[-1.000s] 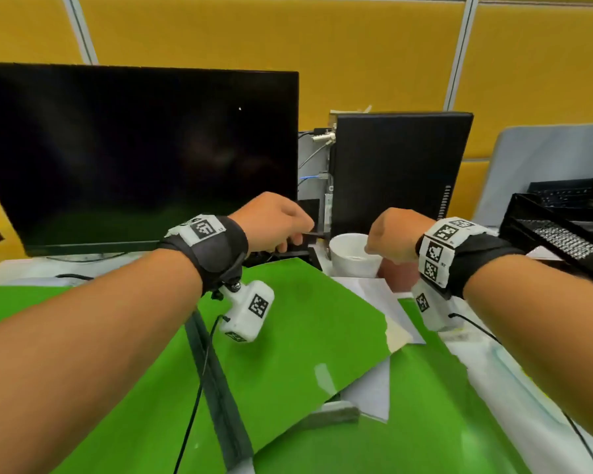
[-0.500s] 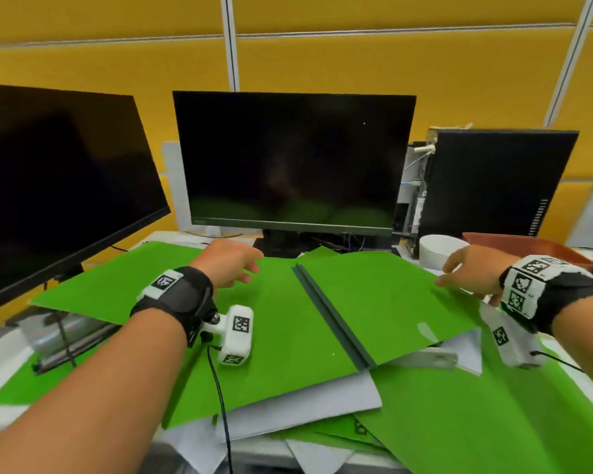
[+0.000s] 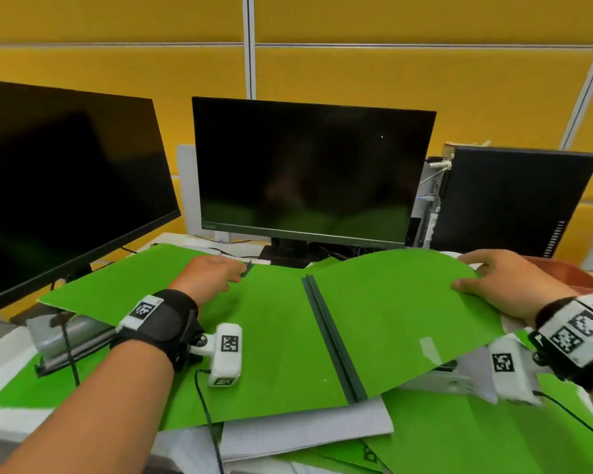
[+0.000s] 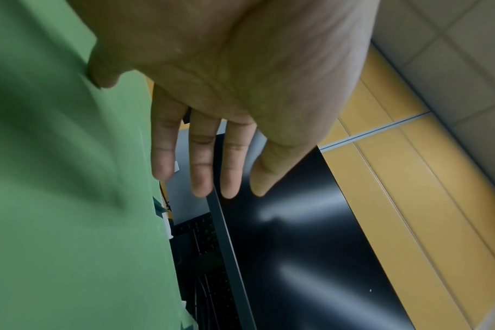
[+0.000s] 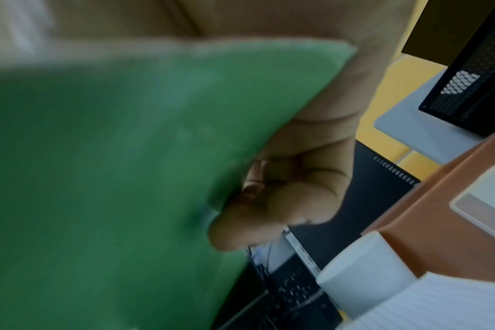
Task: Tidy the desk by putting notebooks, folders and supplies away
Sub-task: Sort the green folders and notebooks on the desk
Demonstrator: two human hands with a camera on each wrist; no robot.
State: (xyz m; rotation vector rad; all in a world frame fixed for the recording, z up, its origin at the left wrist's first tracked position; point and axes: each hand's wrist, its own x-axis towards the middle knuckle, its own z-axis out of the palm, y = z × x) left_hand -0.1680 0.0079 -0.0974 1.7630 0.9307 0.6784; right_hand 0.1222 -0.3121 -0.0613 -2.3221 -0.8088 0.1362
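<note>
The open folder (image 3: 281, 340) lies spread on the desk over loose papers (image 3: 305, 429), its spine (image 3: 332, 340) between the left hand (image 3: 209, 275) and the right hand (image 3: 504, 285), which pinches its right edge. Behind the left hand stands a monitor (image 3: 308, 169); behind the right, a computer tower (image 3: 514, 200). A cup (image 5: 365, 274) and a tray (image 5: 438, 218) sit beside the right hand, under the lifted cover.

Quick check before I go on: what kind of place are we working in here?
Most likely an office cubicle desk: two dark monitors, a black computer tower beside them, and yellow partition panels behind. Green folders and loose papers cover the desktop.
</note>
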